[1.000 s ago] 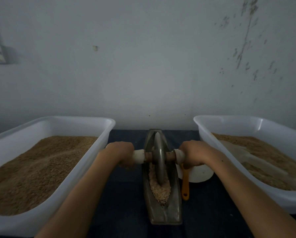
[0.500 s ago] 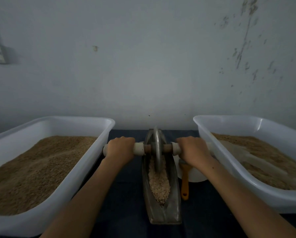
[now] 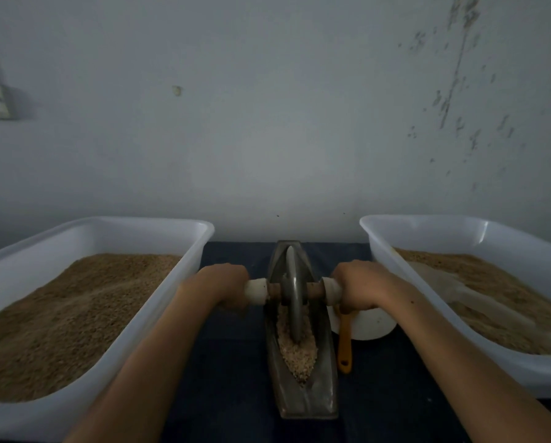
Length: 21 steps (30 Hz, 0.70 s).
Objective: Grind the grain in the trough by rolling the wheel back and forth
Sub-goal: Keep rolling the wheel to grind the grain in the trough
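With both hands, left hand and right hand, wrapped tight round the axle handles, I'd keep the wheel upright mid-trough and push evenly so the grain piled at the near end gets crushed, not shoved out.

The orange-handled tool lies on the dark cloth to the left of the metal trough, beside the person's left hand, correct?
Not quite. The head view shows the orange-handled tool lying to the right of the metal trough, below the person's right hand, not the left. It does lie on the dark cloth.
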Tool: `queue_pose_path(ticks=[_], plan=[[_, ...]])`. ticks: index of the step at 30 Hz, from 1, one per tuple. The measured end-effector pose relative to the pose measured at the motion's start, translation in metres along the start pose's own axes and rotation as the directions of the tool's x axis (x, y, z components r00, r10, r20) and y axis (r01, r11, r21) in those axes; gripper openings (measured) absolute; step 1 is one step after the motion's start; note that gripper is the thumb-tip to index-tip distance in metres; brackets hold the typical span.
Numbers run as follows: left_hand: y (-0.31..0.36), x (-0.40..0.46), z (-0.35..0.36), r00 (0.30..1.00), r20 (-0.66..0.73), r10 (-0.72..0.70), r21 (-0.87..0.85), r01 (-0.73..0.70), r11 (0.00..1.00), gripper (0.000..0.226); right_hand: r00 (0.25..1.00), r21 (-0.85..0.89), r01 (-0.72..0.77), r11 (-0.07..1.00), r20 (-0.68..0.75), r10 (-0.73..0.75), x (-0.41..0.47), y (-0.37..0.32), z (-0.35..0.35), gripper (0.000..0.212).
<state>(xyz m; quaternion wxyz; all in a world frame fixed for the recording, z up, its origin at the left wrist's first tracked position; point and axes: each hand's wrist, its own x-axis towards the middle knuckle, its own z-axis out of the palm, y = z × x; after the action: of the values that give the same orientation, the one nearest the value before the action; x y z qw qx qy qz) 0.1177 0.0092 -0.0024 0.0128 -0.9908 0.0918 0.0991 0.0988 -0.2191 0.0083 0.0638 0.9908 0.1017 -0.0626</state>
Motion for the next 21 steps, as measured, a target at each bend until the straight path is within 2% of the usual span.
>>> queue_pose_path(ticks=[3, 6, 10, 12, 15, 18, 21], plan=[[0.005, 0.0, 0.003, 0.988, -0.155, 0.008, 0.082, 0.005, 0.997, 0.043, 0.992, 0.007, -0.015, 1.0, -0.124, 0.016, 0.006, 0.0, 0.008, 0.013], [0.012, 0.0, 0.008, 0.94, -0.339, 0.023, 0.139, 0.026, 0.99, 0.033, 0.961, 0.033, -0.025, 0.999, -0.273, 0.034, 0.01, 0.0, 0.018, 0.006], [0.015, 0.0, 0.011, 0.901, -0.433, 0.027, 0.146, 0.041, 0.989, 0.026, 0.907, 0.06, -0.029, 0.998, -0.419, 0.052, 0.013, -0.001, 0.027, 0.007], [0.015, 0.0, 0.01, 0.902, -0.432, 0.026, 0.149, 0.043, 0.988, 0.026, 0.895, 0.048, -0.031, 0.998, -0.443, 0.049, 0.013, -0.002, 0.027, 0.008], [0.014, 0.0, 0.009, 0.926, -0.376, 0.025, 0.157, 0.037, 0.987, 0.03, 0.933, 0.031, -0.032, 0.999, -0.357, 0.041, 0.012, -0.001, 0.021, 0.007], [0.009, 0.0, 0.005, 0.977, -0.21, 0.031, 0.116, -0.006, 0.993, 0.041, 0.977, -0.013, 0.004, 1.0, -0.215, -0.006, 0.007, -0.001, 0.01, 0.015], [0.007, -0.003, 0.0, 0.999, -0.037, 0.036, 0.032, -0.035, 0.999, 0.044, 0.997, -0.009, 0.023, 1.0, -0.07, -0.023, -0.002, -0.003, -0.001, 0.018]])
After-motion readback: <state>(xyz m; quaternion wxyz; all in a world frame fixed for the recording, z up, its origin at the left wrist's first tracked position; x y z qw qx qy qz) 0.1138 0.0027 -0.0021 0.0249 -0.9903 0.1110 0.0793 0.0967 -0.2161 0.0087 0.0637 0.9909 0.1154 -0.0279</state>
